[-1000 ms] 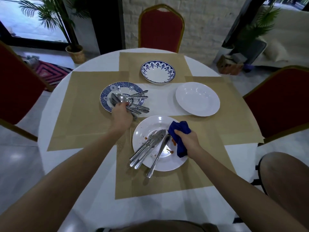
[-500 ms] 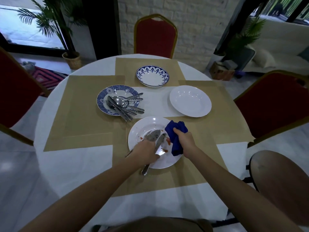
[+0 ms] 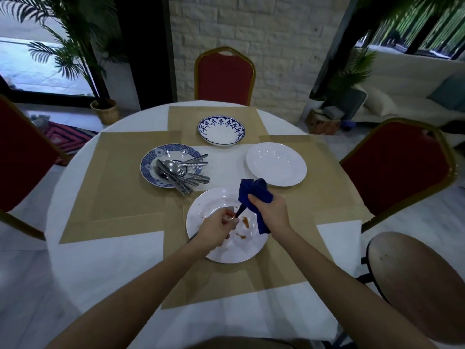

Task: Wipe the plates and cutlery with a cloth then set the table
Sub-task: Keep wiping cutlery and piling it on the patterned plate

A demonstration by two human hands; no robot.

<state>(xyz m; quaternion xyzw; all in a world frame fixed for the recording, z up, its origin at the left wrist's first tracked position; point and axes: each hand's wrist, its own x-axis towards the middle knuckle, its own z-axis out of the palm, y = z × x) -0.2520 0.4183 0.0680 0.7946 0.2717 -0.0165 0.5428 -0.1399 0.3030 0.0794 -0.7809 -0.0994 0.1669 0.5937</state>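
We're gripping cutlery (image 3: 229, 209) in left hand (image 3: 218, 230), clutching cloth (image 3: 254, 193) in right hand (image 3: 269, 213), risking loose pieces slipping onto the sauce-smeared plate (image 3: 214, 200)

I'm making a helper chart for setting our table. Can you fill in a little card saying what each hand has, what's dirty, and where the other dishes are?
left hand: grips cutlery over the near plate
right hand: grips blue cloth, its tip at the cutlery
near plate: white, with orange smears
patterned plate: holds the cutlery pile
bowl: far side, blue rim, nothing in it
white plate: to the right, nothing on it
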